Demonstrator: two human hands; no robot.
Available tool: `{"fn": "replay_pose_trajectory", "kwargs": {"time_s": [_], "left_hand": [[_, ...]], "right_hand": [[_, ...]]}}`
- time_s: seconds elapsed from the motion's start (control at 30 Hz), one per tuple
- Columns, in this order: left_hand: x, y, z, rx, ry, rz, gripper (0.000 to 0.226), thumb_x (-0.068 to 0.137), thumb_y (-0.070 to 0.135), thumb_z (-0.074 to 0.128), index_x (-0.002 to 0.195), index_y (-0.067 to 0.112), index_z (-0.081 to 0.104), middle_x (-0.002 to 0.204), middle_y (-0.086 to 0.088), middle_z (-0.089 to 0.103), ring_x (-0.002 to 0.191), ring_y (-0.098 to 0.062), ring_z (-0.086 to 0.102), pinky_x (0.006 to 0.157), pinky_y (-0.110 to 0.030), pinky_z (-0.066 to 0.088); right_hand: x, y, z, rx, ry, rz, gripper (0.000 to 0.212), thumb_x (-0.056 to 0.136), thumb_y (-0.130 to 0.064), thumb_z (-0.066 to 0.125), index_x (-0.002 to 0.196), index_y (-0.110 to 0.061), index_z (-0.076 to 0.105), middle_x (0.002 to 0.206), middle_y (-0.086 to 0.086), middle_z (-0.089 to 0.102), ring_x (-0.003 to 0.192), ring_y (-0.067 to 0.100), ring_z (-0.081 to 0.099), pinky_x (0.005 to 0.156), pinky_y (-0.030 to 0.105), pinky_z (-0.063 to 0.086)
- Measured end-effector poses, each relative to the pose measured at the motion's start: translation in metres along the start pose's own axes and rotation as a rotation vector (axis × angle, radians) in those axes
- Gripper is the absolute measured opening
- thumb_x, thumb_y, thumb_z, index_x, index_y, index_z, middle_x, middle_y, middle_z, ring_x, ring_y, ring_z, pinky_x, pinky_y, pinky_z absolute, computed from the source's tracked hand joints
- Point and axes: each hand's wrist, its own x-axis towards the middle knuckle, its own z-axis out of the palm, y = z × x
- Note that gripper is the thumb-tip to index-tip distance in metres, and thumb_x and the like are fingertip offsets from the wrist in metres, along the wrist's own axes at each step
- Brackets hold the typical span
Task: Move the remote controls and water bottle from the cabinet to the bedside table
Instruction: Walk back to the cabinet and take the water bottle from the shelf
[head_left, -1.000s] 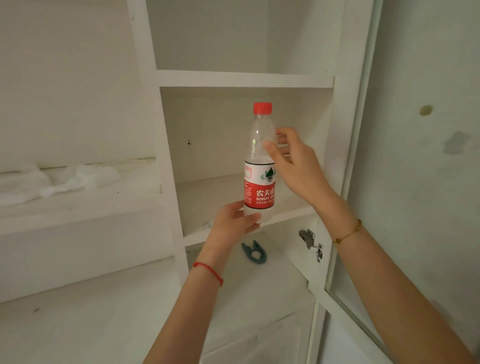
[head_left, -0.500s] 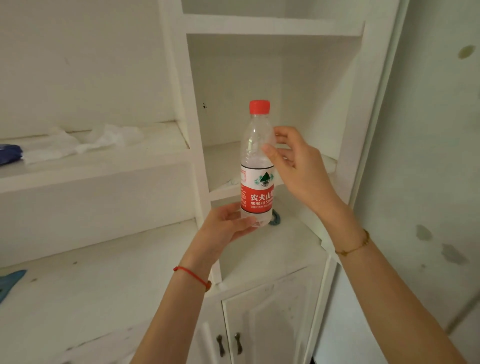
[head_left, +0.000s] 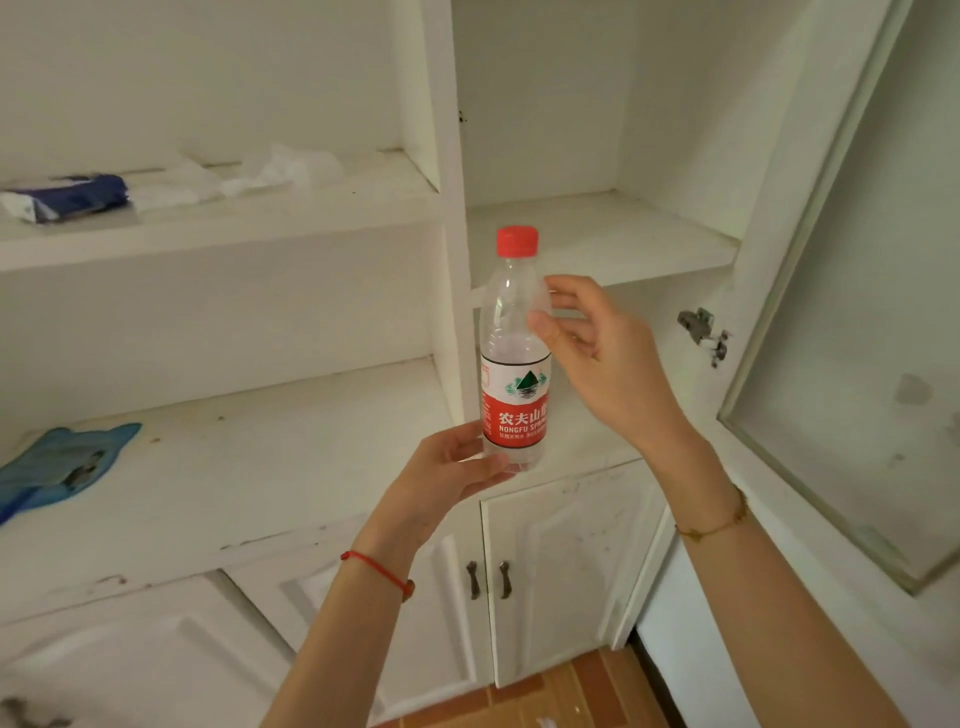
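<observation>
A clear water bottle with a red cap and a red-and-white label stands upright in the air in front of the white cabinet. My left hand grips its base from the left. My right hand is at its upper part from the right, thumb and fingertips touching or just off the clear shoulder. No remote control is in sight.
The cabinet's glass door stands swung out on the right. A blue cloth-like item lies on the lower counter at left. White wrappers and a dark blue packet lie on the upper left shelf. Lower doors are closed.
The bottle has come out of the cabinet shelf and down toward me, held in both hands. My view has tilted down, showing the lower doors and floor. My right fingers look looser.
</observation>
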Motion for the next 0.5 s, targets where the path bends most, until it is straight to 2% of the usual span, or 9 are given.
{"fn": "replay_pose_trajectory", "kwargs": {"time_s": [0.1, 0.2, 0.33, 0.5], "left_hand": [[-0.02, -0.017, -0.005, 0.018, 0.052, -0.019, 0.046, 0.087, 0.002, 0.068, 0.131, 0.004, 0.058, 0.122, -0.014, 0.069, 0.111, -0.027, 0.068, 0.101, -0.037, 0.052], [-0.044, -0.033, -0.006, 0.048, 0.088, -0.034, 0.05, 0.082, 0.008, 0.073, 0.13, 0.006, 0.059, 0.123, -0.011, 0.069, 0.113, -0.027, 0.067, 0.104, -0.039, 0.049], [-0.083, -0.056, 0.002, 0.072, 0.16, -0.062, 0.042, 0.089, 0.005, 0.066, 0.131, 0.009, 0.06, 0.124, -0.008, 0.069, 0.114, -0.025, 0.067, 0.106, -0.041, 0.047], [-0.139, -0.084, 0.021, 0.054, 0.3, -0.126, 0.042, 0.09, 0.008, 0.066, 0.131, 0.014, 0.06, 0.122, -0.002, 0.071, 0.113, -0.021, 0.067, 0.107, -0.042, 0.047]], "right_hand": [[-0.017, 0.001, 0.011, 0.048, -0.047, 0.008, 0.042, 0.091, -0.031, 0.061, 0.129, -0.015, 0.053, 0.121, -0.006, 0.062, 0.107, 0.011, 0.065, 0.089, 0.015, 0.052], [-0.036, 0.002, 0.018, 0.089, -0.104, 0.026, 0.043, 0.09, -0.029, 0.062, 0.13, -0.014, 0.053, 0.122, -0.006, 0.062, 0.105, 0.007, 0.064, 0.087, 0.009, 0.05], [-0.065, 0.003, 0.024, 0.137, -0.198, 0.058, 0.042, 0.09, -0.028, 0.063, 0.13, -0.016, 0.055, 0.118, -0.013, 0.059, 0.1, 0.001, 0.062, 0.081, 0.003, 0.047], [-0.103, -0.002, 0.033, 0.187, -0.353, 0.062, 0.042, 0.09, -0.029, 0.063, 0.13, -0.018, 0.055, 0.123, -0.009, 0.061, 0.107, 0.007, 0.063, 0.083, 0.004, 0.048]]}}
